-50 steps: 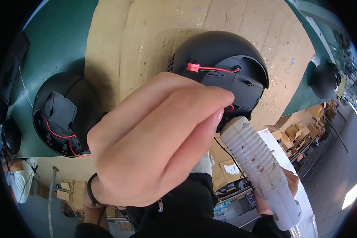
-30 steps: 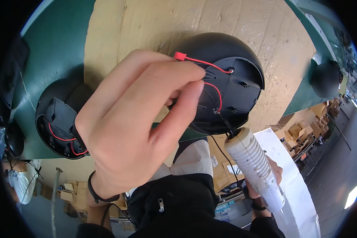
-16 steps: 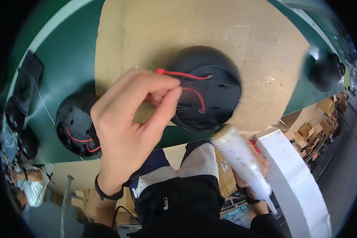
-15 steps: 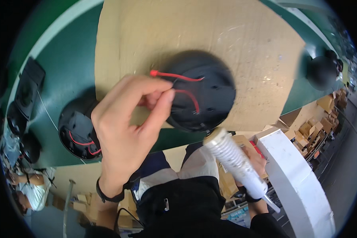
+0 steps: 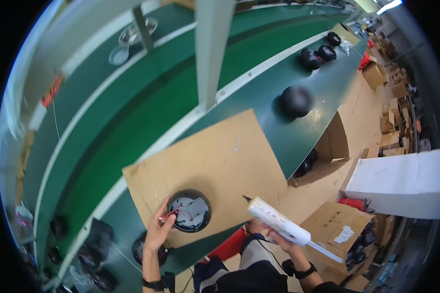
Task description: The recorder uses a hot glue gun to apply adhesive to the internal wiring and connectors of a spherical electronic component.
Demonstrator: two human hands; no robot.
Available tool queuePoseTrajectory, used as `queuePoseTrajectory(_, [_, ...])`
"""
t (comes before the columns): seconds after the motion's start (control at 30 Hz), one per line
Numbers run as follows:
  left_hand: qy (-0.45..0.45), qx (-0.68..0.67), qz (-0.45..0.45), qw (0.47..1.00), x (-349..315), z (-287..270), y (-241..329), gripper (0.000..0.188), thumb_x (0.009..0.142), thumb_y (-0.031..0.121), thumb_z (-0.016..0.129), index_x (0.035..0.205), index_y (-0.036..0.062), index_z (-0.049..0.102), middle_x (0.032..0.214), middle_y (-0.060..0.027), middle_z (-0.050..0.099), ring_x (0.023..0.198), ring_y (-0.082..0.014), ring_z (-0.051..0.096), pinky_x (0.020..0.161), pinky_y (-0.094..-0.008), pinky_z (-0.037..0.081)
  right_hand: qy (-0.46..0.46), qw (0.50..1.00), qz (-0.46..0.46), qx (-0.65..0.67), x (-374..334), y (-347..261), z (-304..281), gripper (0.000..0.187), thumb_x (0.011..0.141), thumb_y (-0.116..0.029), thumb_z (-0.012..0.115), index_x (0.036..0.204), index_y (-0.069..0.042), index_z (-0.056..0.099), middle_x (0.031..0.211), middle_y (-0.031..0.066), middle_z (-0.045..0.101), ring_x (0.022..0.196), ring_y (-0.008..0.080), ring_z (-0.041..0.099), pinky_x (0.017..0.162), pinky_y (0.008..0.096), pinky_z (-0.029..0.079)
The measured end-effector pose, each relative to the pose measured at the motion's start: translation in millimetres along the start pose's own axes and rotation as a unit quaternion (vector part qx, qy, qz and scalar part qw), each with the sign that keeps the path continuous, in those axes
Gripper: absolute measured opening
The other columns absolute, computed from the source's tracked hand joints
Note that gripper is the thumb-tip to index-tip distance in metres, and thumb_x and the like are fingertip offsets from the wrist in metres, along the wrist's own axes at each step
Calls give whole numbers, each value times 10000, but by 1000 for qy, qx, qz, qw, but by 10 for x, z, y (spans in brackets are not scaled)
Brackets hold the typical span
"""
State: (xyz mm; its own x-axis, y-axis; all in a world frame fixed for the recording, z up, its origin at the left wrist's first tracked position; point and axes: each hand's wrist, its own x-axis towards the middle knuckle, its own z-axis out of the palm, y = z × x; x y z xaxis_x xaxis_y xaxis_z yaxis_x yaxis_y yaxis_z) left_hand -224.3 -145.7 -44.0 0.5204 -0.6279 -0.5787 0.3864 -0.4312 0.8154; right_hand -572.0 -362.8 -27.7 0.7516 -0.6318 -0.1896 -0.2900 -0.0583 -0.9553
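Observation:
A black round housing [image 5: 203,198] with a grey inside lies on a cardboard sheet. Thin red wires [image 5: 173,213] run from it to my left hand [image 5: 157,229], which is at its left rim with thumb and forefinger closed on a wire end. My right hand [image 5: 288,243] grips a white hot glue gun [image 5: 271,218] by its handle. The gun is tilted, its dark nozzle towards the cardboard and apart from the housing. A pale glue stick [image 5: 327,252] sticks out of its back end.
The cardboard sheet [image 5: 215,151] covers part of a green bench [image 5: 278,139]. Another round housing [image 5: 141,249] sits beside my left wrist. Farther right along the bench stand black domes [image 5: 297,101]. A white box [image 5: 401,180] and open cartons [image 5: 335,222] are at my right.
The view has swung up and right, showing more of the bench. The housing appears lower and smaller. My left hand stays with the red wires; my right hand still holds the glue gun.

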Motion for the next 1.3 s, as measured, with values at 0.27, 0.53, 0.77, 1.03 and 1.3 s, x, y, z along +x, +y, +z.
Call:
queuePoseTrajectory(0.27, [-76,-18,161,984,2061,1597,1356,696,1010,350,615,1572,79,307,1421,-148,517,1118,-229,628,766,-339,596,232,946,74,213,-54,-57,-227,231,939,-168,608,1066,24,625,1038,171,690,995,278,687,703,336,577])
queuePoseTrajectory(0.53, [91,115,199,969,3104,2428,1346,833,861,420,697,1503,3,370,1140,-234,695,946,-317,705,784,-404,580,214,973,36,78,-30,-70,-599,237,923,-165,537,1018,49,575,1064,256,655,982,316,666,672,335,580])
queuePoseTrajectory(0.77, [100,146,255,950,-35,578,394,150,882,129,671,996,36,704,864,-115,715,759,-216,678,700,-347,539,63,991,25,117,162,-182,-333,189,974,-176,557,1033,2,582,1049,190,648,1064,330,649,655,293,555])
queuePoseTrajectory(1.03, [268,357,134,885,-1881,-785,-537,227,777,30,741,1003,50,745,758,-73,581,678,-197,604,601,-318,489,-234,968,85,42,631,-685,1131,333,926,-307,686,976,13,609,919,146,603,1001,346,633,584,295,551])
queuePoseTrajectory(1.3, [242,411,219,851,-1540,-838,-1189,220,703,77,808,889,67,690,784,-23,502,680,-182,564,495,-322,465,-261,941,194,-90,507,-1044,1949,607,836,-546,760,1063,0,622,1051,248,650,659,233,639,568,279,525])
